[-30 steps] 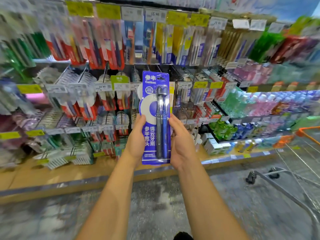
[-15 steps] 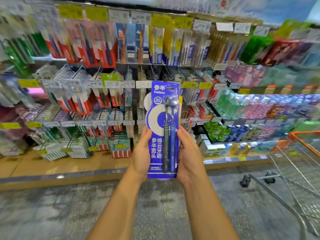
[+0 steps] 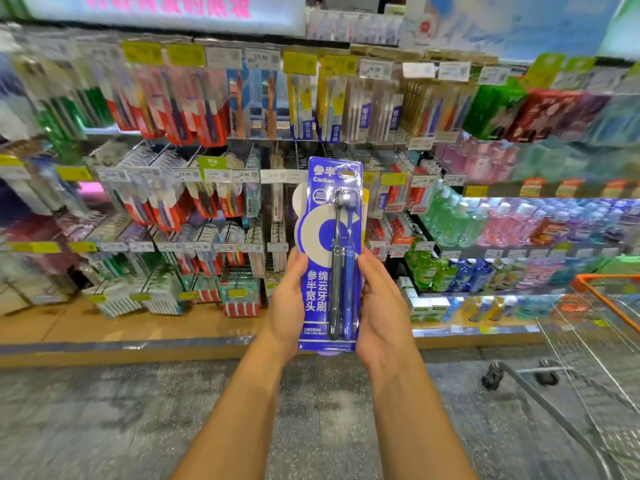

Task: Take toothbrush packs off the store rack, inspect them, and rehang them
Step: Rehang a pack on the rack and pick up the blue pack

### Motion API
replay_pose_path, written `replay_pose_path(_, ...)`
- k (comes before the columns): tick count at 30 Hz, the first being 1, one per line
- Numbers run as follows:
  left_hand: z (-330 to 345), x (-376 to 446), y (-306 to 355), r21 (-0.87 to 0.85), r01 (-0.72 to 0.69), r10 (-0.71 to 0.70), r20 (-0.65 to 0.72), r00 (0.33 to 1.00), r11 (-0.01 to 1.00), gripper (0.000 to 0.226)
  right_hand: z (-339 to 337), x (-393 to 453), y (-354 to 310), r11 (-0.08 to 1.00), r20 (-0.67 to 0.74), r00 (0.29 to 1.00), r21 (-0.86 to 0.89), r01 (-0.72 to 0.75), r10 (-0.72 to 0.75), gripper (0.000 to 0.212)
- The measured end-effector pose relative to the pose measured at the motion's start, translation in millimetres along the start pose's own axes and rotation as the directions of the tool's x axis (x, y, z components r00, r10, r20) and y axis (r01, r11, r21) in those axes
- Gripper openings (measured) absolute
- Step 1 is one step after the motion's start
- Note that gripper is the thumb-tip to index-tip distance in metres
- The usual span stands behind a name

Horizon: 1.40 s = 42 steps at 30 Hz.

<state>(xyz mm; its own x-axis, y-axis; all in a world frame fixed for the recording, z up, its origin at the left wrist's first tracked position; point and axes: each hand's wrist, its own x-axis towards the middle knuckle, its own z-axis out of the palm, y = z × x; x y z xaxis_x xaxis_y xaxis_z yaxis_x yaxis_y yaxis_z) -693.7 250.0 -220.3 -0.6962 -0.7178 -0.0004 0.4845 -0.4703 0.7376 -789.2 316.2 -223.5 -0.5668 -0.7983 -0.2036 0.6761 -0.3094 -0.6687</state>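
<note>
A blue toothbrush pack point(image 3: 318, 292) with a dark brush and a blue brush inside is held upright in front of the store rack point(image 3: 214, 174), clear of the hooks. My left hand point(image 3: 287, 303) grips its lower left edge. My right hand point(image 3: 381, 306) grips its lower right edge. The printed front faces me. Many other toothbrush packs point(image 3: 194, 112) hang on the rack's hooks behind it.
Shelves of coloured mouthwash bottles point(image 3: 485, 223) stand to the right of the rack. A wire shopping cart point(image 3: 595, 327) with an orange rim sits at the right. A low wooden base shelf point(image 3: 104, 334) runs along the speckled floor.
The pack and both hands have sunk lower in view and drawn slightly back from the rack. The view has tilted up, showing more of the top shelf and sign.
</note>
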Motion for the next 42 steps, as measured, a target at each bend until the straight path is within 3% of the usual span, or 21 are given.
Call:
replay_pose_path(7, -15.2, -15.4, 13.5, 0.061, -0.047, 0.054, -0.113, 0.992, 0.997, 0.065, 15.7, 2.7, 19.4, 0.998, 0.043, 0.997, -0.019, -0.057, 0.058, 0.037)
replay_pose_path(15, -70.8, -27.2, 56.5, 0.008, -0.102, 0.101, -0.209, 0.973, 0.995, 0.067, 68.6, 5.4, 68.7, 0.991, 0.113, 0.985, -0.061, -0.120, 0.127, 0.030)
replay_pose_path(25, -179.6, -63.2, 178.8, 0.140, -0.242, 0.274, -0.309, 0.911, 0.960, 0.064, 197.5, 20.1, 188.2, 0.969, 0.271, 0.931, -0.107, -0.223, 0.244, 0.045)
replay_pose_path(28, -221.4, -82.2, 220.1, 0.193, -0.242, 0.296, -0.337, 0.894, 0.951, 0.079, 240.8, 17.3, 232.7, 0.961, 0.317, 0.907, -0.110, -0.254, 0.276, 0.046)
replay_pose_path(32, -271.4, -107.6, 269.0, 0.182, -0.263, 0.314, -0.368, 0.875, 0.947, 0.075, 295.1, 8.2, 282.0, 0.954, 0.368, 0.880, -0.132, -0.270, 0.300, 0.034)
replay_pose_path(38, -330.3, -133.2, 325.5, 0.122, -0.338, 0.357, -0.406, 0.841, 0.933, 0.075, 360.6, -8.2, 345.7, 0.946, 0.360, 0.875, -0.152, -0.286, 0.323, 0.051)
replay_pose_path(42, -361.0, -143.5, 350.0, 0.124, -0.366, 0.383, -0.419, 0.823, 0.922, 0.078, 389.8, -10.6, 370.9, 0.937, 0.421, 0.837, -0.181, -0.298, 0.348, 0.045)
